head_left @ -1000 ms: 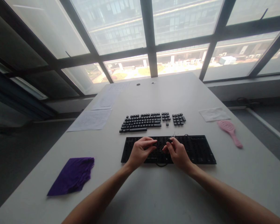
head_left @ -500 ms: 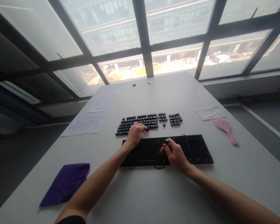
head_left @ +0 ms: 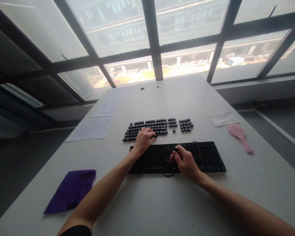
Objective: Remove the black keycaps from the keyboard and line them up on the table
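A black keyboard base (head_left: 152,160) lies in front of me with its keycaps off over most of it. Behind it, loose black keycaps (head_left: 147,126) are laid out in keyboard order. My left hand (head_left: 144,140) rests at the near edge of these rows, thumb and index finger closed around a dark keycap (head_left: 154,136). Above the middle of the base, my right hand (head_left: 184,160) is closed around a small keycap puller (head_left: 175,149). Thin wire ends stick out of the fingers on both sides; part of the tool is hidden.
A pink hairbrush (head_left: 239,135) and a white cloth or tissue (head_left: 222,118) lie to the right. Purple folded fabric (head_left: 70,190) is at the near left, papers (head_left: 90,127) farther back. The white table (head_left: 177,101) reaches to the windows.
The whole view has shifted slightly. Both hands keep nearly the same place and grip.
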The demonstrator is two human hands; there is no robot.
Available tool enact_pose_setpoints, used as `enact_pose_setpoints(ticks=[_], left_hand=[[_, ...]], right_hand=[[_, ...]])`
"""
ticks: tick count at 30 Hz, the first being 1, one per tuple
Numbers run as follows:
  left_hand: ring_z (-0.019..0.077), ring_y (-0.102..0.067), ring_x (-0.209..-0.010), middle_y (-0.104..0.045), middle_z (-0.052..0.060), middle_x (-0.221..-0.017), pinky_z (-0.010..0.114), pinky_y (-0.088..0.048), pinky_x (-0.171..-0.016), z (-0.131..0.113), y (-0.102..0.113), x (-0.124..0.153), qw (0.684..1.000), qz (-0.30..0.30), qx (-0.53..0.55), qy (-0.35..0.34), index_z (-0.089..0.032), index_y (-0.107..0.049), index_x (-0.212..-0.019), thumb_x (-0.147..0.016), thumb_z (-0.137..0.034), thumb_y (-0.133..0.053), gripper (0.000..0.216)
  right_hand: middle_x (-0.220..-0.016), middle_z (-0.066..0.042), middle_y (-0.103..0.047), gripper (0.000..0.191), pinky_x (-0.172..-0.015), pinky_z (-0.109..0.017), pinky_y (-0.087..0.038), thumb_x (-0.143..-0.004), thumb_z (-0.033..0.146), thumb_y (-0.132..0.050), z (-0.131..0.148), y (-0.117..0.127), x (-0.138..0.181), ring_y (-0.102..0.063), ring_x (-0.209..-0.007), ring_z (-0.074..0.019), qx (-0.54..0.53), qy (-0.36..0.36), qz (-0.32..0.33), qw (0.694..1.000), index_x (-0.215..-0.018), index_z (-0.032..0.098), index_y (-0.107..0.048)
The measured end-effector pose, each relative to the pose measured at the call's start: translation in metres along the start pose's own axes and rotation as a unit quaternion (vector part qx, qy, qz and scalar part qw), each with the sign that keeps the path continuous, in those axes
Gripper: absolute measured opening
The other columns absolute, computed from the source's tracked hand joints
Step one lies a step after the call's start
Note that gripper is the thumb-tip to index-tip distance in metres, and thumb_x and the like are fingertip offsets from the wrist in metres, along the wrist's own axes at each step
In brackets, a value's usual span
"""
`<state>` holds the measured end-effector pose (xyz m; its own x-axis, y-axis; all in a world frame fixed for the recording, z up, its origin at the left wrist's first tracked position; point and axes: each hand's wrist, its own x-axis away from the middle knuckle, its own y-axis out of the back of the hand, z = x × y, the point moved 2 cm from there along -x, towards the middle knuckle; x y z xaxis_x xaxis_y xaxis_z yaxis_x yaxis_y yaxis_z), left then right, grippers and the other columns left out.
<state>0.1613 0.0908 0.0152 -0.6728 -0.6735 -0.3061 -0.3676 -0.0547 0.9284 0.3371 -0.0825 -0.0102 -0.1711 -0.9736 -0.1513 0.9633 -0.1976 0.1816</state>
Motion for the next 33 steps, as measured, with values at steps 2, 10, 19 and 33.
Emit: enact_pose_setpoints(ticks=[2,10,19,33], left_hand=[[0.0231,-0.052,-0.099,-0.068,0.004,-0.101,0.038,-0.045,-0.092,-0.001,0.0,0.0,1.0,-0.003,0.0,0.002,-0.022,-0.076,-0.093,-0.084,-0.022,-0.072,0.011],[0.0236,-0.052,-0.098,-0.067,0.004,-0.099,0.039,-0.046,-0.092,0.0,0.001,0.003,1.0,-0.012,0.001,0.0,-0.022,-0.077,-0.088,-0.083,-0.021,-0.072,0.007],[0.0235,-0.053,-0.1,-0.063,0.007,-0.103,0.04,-0.046,-0.096,-0.029,0.021,0.018,0.996,-0.073,0.056,-0.002,-0.019,-0.072,-0.101,-0.087,-0.022,-0.067,0.016],[0.0194,-0.055,-0.088,-0.067,0.005,-0.092,0.034,-0.049,-0.081,-0.099,-0.012,0.078,0.975,-0.021,0.217,-0.048,-0.02,-0.071,-0.093,-0.083,-0.001,-0.055,0.028]], right_hand=[[-0.075,-0.003,-0.072,0.017,-0.063,-0.028,-0.051,-0.1,0.037,-0.049,0.0,0.0,0.0,-0.068,-0.066,-0.0181,-0.002,0.002,-0.001,1.0,-0.093,0.022,-0.053],[-0.073,-0.003,-0.071,0.02,-0.063,-0.028,-0.051,-0.099,0.039,-0.05,0.002,-0.001,0.0,-0.066,-0.064,-0.0177,-0.018,-0.007,-0.001,1.0,-0.092,0.021,-0.054],[-0.074,-0.003,-0.062,0.024,-0.06,-0.027,-0.048,-0.096,0.042,-0.055,0.0,0.011,-0.005,-0.059,-0.066,-0.0171,-0.121,-0.002,-0.104,0.987,-0.088,0.019,-0.056],[-0.074,0.001,-0.056,0.015,-0.065,-0.026,-0.039,-0.096,0.02,-0.047,0.011,0.018,-0.001,-0.049,-0.068,-0.0145,0.077,0.065,0.084,0.991,-0.081,0.019,-0.051]])
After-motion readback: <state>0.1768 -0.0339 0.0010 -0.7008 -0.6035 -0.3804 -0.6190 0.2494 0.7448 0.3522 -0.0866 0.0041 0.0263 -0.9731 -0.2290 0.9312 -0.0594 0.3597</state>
